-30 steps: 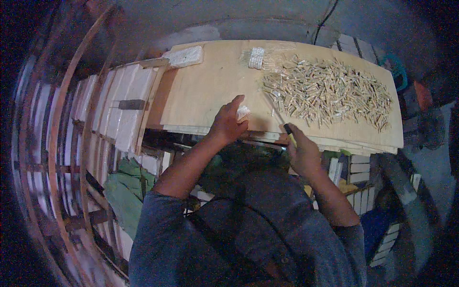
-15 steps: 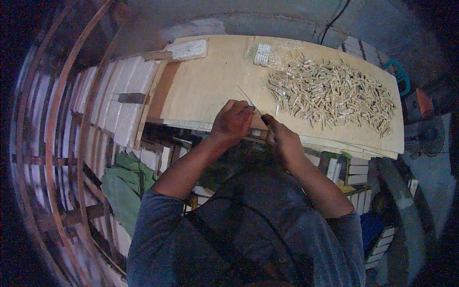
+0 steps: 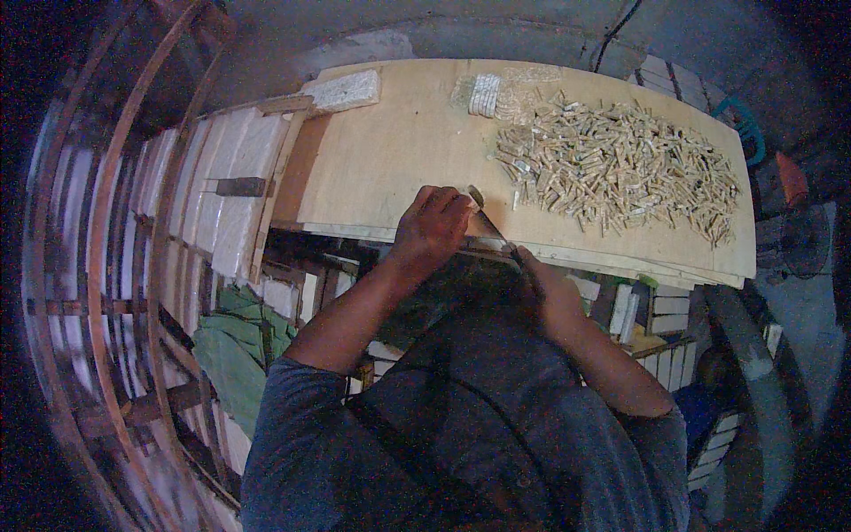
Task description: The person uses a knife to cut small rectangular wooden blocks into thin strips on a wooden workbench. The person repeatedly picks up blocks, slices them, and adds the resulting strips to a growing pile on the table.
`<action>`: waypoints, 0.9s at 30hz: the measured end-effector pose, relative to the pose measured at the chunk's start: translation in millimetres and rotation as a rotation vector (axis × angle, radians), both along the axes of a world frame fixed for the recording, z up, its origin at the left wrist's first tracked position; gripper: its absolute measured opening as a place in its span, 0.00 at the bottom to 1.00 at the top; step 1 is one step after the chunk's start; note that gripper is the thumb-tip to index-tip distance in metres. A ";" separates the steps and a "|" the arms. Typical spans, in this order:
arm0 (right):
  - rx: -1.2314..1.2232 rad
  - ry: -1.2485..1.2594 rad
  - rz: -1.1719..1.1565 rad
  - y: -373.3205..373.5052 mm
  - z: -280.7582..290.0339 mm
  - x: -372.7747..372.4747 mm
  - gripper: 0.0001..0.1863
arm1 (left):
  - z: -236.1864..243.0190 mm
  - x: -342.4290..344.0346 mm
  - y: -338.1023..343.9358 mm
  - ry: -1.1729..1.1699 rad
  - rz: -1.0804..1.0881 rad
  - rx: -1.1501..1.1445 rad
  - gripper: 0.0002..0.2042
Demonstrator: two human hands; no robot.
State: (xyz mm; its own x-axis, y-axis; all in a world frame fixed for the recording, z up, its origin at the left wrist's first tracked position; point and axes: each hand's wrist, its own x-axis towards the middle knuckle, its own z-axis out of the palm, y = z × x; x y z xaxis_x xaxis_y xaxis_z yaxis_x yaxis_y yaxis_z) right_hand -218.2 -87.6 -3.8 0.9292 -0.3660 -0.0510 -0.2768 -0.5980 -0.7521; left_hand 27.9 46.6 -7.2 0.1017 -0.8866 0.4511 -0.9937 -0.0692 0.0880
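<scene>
My left hand (image 3: 434, 226) is over the near edge of the pale, smooth wooden tabletop (image 3: 372, 164), wrist roughly straight, fingers folded in and closed on a small pale piece (image 3: 471, 203); most of it is covered, so I cannot read its shape. My right hand (image 3: 544, 288) is lower and to the right, knuckles up, fingers wrapped round a thin, straight-bladed knife with a dark handle (image 3: 494, 230). The knife slants up and leftward, its blade beside my left fingertips; contact with the piece cannot be told. Right of both hands: a wide, loose heap of short, tan, rod-like pieces (image 3: 620, 168), dry-looking, lying in all directions. At the heap's far left corner, a white, ribbed bundle (image 3: 484, 95) beside clear, crinkled film (image 3: 532, 80). Far left corner of tabletop: a flat, white, glossy-wrapped block (image 3: 346, 91). Left, pale slabs (image 3: 235, 177) stand in rows behind brown wooden bars (image 3: 102, 230). Far right, a teal openwork container (image 3: 751, 137), contents not readable.
</scene>
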 end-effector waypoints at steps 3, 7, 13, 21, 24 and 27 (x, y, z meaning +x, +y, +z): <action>0.021 -0.038 -0.013 1.1 14.7 -2.3 0.34 | -5.9 0.7 1.9 0.053 0.082 0.017 0.11; 0.032 -0.013 0.016 -1.9 27.0 38.6 0.35 | 2.2 -3.6 4.0 0.099 0.128 0.011 0.11; 0.037 -0.039 0.021 5.5 4.8 44.2 0.36 | 10.8 -7.1 1.5 0.163 0.157 0.054 0.09; 0.119 -0.043 -0.023 2.5 -0.1 -13.2 0.34 | 10.1 -12.2 3.8 0.255 0.177 -0.001 0.08; 0.091 -0.149 -0.018 4.0 3.6 10.4 0.33 | 11.9 -8.4 4.4 0.167 0.150 0.044 0.09; 0.124 -0.010 0.025 4.0 26.4 38.5 0.33 | 12.3 -4.5 5.0 0.123 0.112 0.043 0.10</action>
